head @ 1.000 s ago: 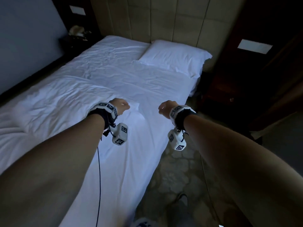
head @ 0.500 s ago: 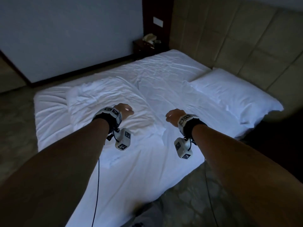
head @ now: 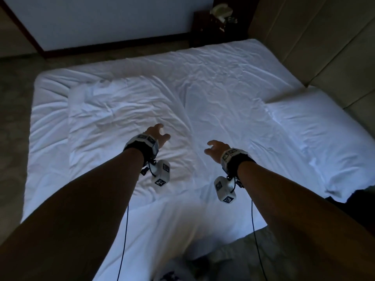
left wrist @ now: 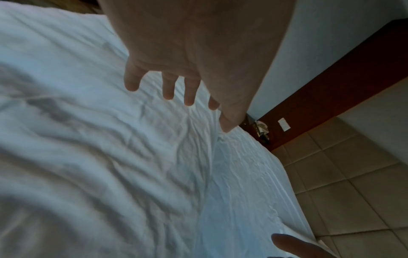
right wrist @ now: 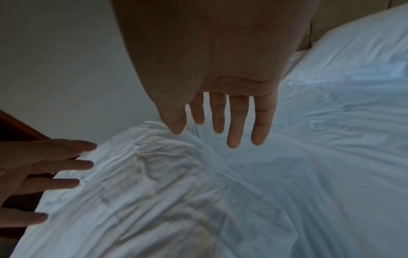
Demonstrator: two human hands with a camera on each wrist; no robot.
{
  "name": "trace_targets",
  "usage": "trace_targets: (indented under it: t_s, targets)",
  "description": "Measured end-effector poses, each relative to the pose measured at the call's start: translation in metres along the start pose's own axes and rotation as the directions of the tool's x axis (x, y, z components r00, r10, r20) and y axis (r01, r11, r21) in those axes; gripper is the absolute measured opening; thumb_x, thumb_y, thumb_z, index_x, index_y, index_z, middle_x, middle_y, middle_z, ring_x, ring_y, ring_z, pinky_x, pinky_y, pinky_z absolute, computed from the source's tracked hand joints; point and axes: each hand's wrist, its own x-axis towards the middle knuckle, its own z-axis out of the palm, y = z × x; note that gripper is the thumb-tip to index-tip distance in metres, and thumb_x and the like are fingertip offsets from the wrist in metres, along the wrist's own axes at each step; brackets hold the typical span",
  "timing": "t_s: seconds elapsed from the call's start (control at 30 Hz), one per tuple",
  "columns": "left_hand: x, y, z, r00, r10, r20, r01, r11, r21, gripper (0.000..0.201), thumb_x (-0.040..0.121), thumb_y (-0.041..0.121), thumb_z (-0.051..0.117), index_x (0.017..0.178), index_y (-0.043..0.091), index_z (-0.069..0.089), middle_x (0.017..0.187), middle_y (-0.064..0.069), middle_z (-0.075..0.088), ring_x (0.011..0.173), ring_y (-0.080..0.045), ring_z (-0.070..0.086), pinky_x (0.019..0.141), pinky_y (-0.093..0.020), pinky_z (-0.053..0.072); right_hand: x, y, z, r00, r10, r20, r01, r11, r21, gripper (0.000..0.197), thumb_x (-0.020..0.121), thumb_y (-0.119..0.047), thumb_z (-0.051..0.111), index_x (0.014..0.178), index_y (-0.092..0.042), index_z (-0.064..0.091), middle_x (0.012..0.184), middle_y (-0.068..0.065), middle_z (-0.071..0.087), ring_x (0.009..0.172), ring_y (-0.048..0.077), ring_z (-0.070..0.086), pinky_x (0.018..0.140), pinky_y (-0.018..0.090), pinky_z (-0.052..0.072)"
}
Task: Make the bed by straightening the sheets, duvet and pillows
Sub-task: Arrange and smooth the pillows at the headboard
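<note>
A white bed with a wrinkled sheet fills the head view. A rumpled white duvet lies bunched on its left half. One white pillow sits at the right by the padded headboard. My left hand hovers over the duvet's right edge with fingers spread and straight. My right hand hovers over the sheet, fingers straight and apart. Neither hand holds anything. In the right wrist view the left hand shows at the left.
A dark nightstand with a pale telephone stands at the far corner beside the headboard. A white wall with a dark skirting board runs behind the bed. Floor lies to the left and at the near edge.
My view has swung left, from the pillow side toward the bed's middle. Both hands, curled a second ago, have opened and spread and reached out over the duvet and sheet.
</note>
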Motion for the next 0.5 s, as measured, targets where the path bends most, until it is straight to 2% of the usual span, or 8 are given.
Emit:
trace_targets:
  t_s: [0.07, 0.13, 0.23, 0.33, 0.4, 0.5]
  targets:
    - [0.02, -0.001, 0.007, 0.999, -0.052, -0.006, 0.052, 0.999, 0.012, 0.07, 0.089, 0.049, 0.053, 0.149, 0.028, 0.024, 0.151, -0.013, 0.032, 0.131, -0.039, 0.039, 0.104, -0.05, 0.039, 0.028, -0.001, 0.001, 0.999, 0.014, 0.044, -0.017, 0.999, 0.05, 0.059, 0.095, -0.047, 0.05, 0.147, -0.024, 0.034, 0.148, 0.007, 0.044, 0.131, 0.031, 0.045, 0.108, 0.041, 0.038]
    - [0.038, -0.004, 0.016, 0.994, -0.105, -0.026, 0.106, 0.994, 0.042, 0.073, 0.089, 0.051, 0.052, 0.15, 0.032, 0.018, 0.156, -0.01, 0.02, 0.138, -0.04, 0.027, 0.107, -0.053, 0.033, 0.057, -0.003, 0.007, 0.996, 0.009, 0.091, -0.018, 0.995, 0.097, 0.064, 0.095, -0.051, 0.049, 0.15, -0.024, 0.03, 0.151, 0.008, 0.04, 0.134, 0.032, 0.042, 0.109, 0.044, 0.036]
    - [0.06, -0.017, 0.04, 0.971, -0.232, -0.055, 0.233, 0.972, 0.009, 0.077, 0.086, 0.057, 0.052, 0.15, 0.041, 0.011, 0.161, 0.0, -0.002, 0.146, -0.038, -0.004, 0.109, -0.065, 0.021, 0.105, -0.002, 0.023, 0.984, -0.006, 0.18, -0.022, 0.988, 0.156, 0.076, 0.089, -0.062, 0.049, 0.152, -0.026, 0.022, 0.156, 0.008, 0.031, 0.138, 0.033, 0.037, 0.11, 0.049, 0.033]
    - [0.075, -0.039, 0.083, 0.938, -0.336, -0.083, 0.337, 0.942, -0.012, 0.087, 0.078, 0.073, 0.05, 0.146, 0.052, 0.0, 0.156, 0.011, -0.027, 0.141, -0.033, -0.03, 0.1, -0.08, 0.009, 0.151, 0.007, 0.044, 0.963, 0.032, 0.267, -0.101, 0.962, 0.252, 0.096, 0.081, -0.072, 0.052, 0.154, -0.028, 0.009, 0.161, 0.008, 0.015, 0.144, 0.034, 0.025, 0.113, 0.054, 0.026]
    - [0.083, -0.047, 0.109, 0.918, -0.386, -0.095, 0.39, 0.92, 0.031, 0.093, 0.073, 0.081, 0.045, 0.142, 0.056, -0.013, 0.15, 0.014, -0.038, 0.139, -0.029, -0.036, 0.093, -0.084, 0.001, 0.182, 0.016, 0.065, 0.949, 0.089, 0.301, -0.186, 0.931, 0.313, 0.11, 0.074, -0.077, 0.055, 0.155, -0.028, -0.001, 0.162, 0.008, 0.009, 0.145, 0.036, 0.021, 0.111, 0.056, 0.024]
    - [0.108, -0.052, 0.133, 0.886, -0.454, -0.095, 0.462, 0.882, 0.095, 0.096, 0.069, 0.085, 0.039, 0.14, 0.056, -0.019, 0.149, 0.013, -0.041, 0.139, -0.027, -0.037, 0.09, -0.084, -0.003, 0.223, 0.025, 0.099, 0.926, 0.147, 0.348, -0.303, 0.838, 0.453, 0.127, 0.063, -0.076, 0.068, 0.154, -0.025, -0.006, 0.158, 0.013, 0.019, 0.139, 0.038, 0.032, 0.109, 0.055, 0.032]
